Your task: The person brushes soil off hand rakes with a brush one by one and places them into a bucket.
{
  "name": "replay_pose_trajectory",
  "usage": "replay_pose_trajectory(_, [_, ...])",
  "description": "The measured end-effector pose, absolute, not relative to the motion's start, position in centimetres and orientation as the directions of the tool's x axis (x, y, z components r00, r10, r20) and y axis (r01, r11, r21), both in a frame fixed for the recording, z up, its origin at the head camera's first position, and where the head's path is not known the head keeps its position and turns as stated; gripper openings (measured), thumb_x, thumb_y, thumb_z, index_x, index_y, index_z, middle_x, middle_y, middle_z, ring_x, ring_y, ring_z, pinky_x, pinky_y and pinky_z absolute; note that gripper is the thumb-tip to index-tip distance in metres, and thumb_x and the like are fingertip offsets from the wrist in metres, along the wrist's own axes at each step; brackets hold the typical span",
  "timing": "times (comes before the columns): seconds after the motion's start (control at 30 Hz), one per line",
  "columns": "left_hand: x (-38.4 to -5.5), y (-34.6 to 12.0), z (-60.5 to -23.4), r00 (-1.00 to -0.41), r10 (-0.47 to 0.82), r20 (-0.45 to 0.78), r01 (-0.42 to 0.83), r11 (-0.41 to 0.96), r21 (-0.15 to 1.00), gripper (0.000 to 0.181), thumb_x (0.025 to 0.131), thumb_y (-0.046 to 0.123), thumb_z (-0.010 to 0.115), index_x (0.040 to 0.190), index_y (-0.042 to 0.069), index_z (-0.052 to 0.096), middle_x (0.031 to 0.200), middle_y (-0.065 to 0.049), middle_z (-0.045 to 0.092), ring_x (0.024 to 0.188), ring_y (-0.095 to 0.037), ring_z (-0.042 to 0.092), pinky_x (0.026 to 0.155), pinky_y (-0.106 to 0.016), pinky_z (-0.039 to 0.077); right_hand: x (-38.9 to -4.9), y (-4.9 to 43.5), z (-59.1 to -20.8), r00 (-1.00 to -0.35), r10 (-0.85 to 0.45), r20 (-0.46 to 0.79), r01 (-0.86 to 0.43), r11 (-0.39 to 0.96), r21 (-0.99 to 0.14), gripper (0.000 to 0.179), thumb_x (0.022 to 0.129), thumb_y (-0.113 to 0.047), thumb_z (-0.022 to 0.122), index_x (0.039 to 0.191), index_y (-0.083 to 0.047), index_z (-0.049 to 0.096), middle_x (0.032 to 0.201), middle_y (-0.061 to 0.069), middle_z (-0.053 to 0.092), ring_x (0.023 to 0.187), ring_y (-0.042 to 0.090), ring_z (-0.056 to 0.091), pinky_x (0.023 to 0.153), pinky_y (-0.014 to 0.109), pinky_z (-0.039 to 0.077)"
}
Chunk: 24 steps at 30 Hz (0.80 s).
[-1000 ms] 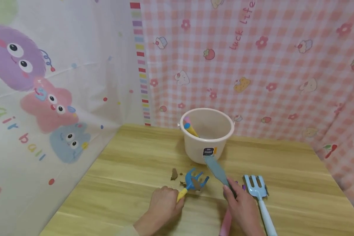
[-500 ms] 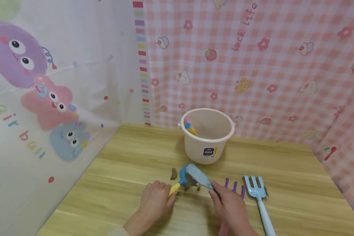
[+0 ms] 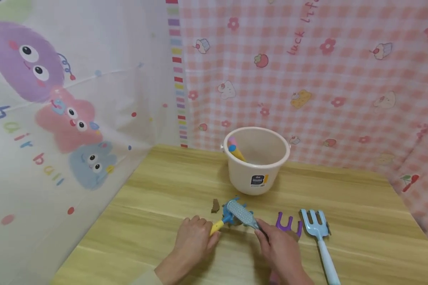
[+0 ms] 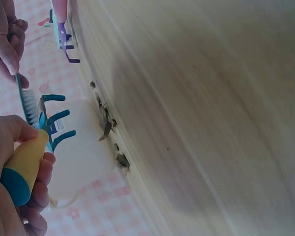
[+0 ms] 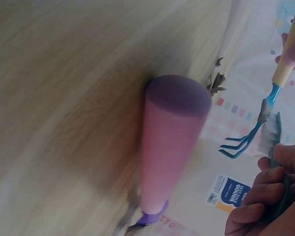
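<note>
My left hand [image 3: 194, 239] grips the yellow handle of a small blue hand rake [image 4: 27, 164], its curved prongs held above the table. My right hand [image 3: 279, 247] holds a blue-grey brush [image 3: 240, 211] by its handle. The brush's white bristles [image 5: 269, 135] press against the back of the rake head, where a brown smear [image 5: 264, 112] shows in the right wrist view. Brown crumbs and flakes [image 4: 107, 128] lie on the table below. One larger brown flake [image 3: 215, 206] sits to the left of the rake.
A cream bucket [image 3: 256, 178] stands behind the hands, with yellow and pink handles [image 3: 238, 153] inside. A pink-handled purple rake [image 5: 172, 142] lies partly under my right hand. To its right is a light blue fork [image 3: 317, 229]. Patterned cloths hang behind and at the left.
The brush has moved left from in front of the bucket onto the rake head. The rake has tilted over, and its prongs now face away beneath the brush.
</note>
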State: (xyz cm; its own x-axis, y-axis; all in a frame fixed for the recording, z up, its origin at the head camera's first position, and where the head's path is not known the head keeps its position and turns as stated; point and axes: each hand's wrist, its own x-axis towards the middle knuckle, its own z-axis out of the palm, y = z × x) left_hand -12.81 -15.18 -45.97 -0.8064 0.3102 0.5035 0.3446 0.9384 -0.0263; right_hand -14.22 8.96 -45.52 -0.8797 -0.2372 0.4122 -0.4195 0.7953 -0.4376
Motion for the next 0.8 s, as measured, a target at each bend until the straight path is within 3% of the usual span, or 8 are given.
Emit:
replay_pose_trajectory(0.2, [-12.0, -16.2, -46.5, -0.807, 0.280, 0.520, 0.329, 0.944, 0.002, 0.029, 0.082, 0.034, 0.076, 0.068, 0.013, 0.062, 0.058, 0.005, 0.050, 0.054, -0.011, 0.041, 0.051, -0.023, 0.027, -14.9, 8.2, -45.9, -0.912, -0.247, 0.328, -0.385, 0.790, -0.477, 0.032, 0.093, -0.024, 0.069, 0.123, -0.016, 0.070, 0.096, 0.003, 0.074, 0.073, 0.021, 0.067, 0.059, 0.040, 0.051])
replay_pose_trajectory(0.43, [-12.0, -16.4, -46.8, -0.791, 0.287, 0.540, 0.352, 0.936, 0.018, 0.026, 0.081, 0.031, 0.077, 0.069, 0.013, 0.064, 0.058, 0.005, 0.051, 0.053, -0.010, 0.041, 0.051, -0.022, 0.027, -15.4, 8.5, -46.3, -0.901, -0.216, 0.375, -0.380, 0.810, -0.446, 0.029, 0.090, -0.022, 0.072, 0.119, -0.019, 0.072, 0.079, -0.002, 0.070, 0.057, 0.013, 0.055, 0.050, 0.033, 0.043])
replay_pose_trajectory(0.63, [-12.4, -16.1, -47.0, -0.790, 0.285, 0.543, 0.363, 0.931, 0.039, 0.026, 0.080, 0.031, 0.078, 0.069, 0.013, 0.063, 0.059, 0.005, 0.052, 0.054, -0.010, 0.042, 0.051, -0.021, 0.028, -15.5, 9.2, -46.0, -0.910, -0.197, 0.366, -0.364, 0.804, -0.471, 0.032, 0.093, -0.024, 0.070, 0.124, -0.015, 0.070, 0.088, 0.002, 0.073, 0.061, 0.014, 0.060, 0.050, 0.031, 0.044])
replay_pose_trajectory(0.8, [-12.8, -15.9, -46.9, -0.788, 0.296, 0.540, 0.373, 0.927, 0.036, 0.028, 0.080, 0.031, 0.078, 0.067, 0.014, 0.060, 0.058, 0.006, 0.048, 0.054, -0.009, 0.039, 0.051, -0.022, 0.029, -14.8, 10.0, -45.0, -0.943, -0.175, 0.283, -0.310, 0.772, -0.554, 0.033, 0.095, -0.025, 0.067, 0.127, -0.016, 0.068, 0.070, -0.007, 0.059, 0.055, 0.008, 0.048, 0.049, 0.030, 0.039])
